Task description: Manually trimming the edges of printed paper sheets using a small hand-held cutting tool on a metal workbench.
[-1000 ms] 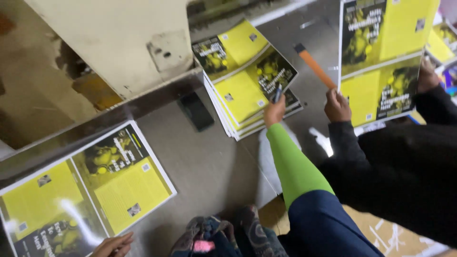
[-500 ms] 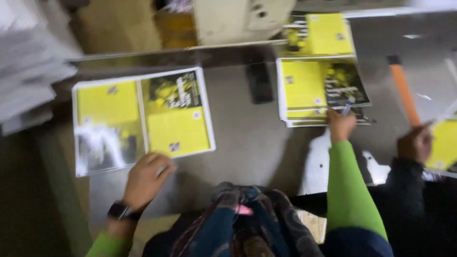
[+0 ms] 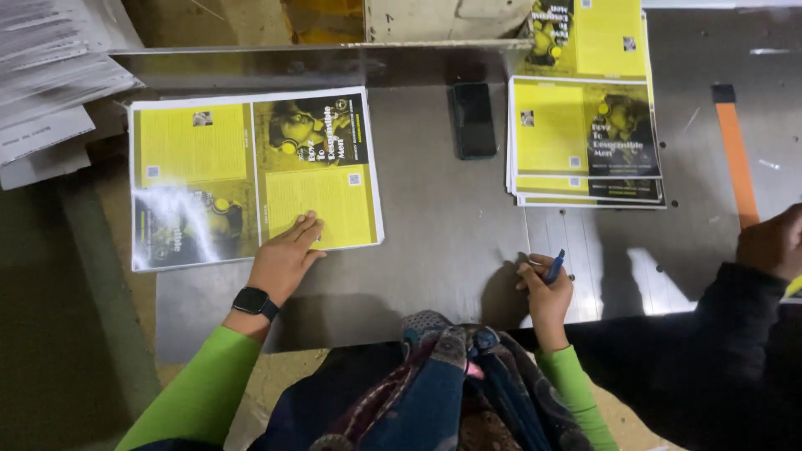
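Note:
My left hand, with a black watch on the wrist, lies flat with fingers apart on the lower right corner of a stack of glossy yellow-and-black printed sheets at the left of the grey metal table. My right hand rests near the table's front edge, closed around a blue pen. A second, smaller stack of the same yellow printed sheets lies at the back right, clear of both hands.
A black phone lies between the two stacks. An orange strip runs along the right. Another person's hand and dark sleeve enter from the right. White paper piles sit at the far left.
The view has swung left and steadied. My left hand has slid up onto the left stack's corner. My right hand has pulled back from the right stack to the front edge.

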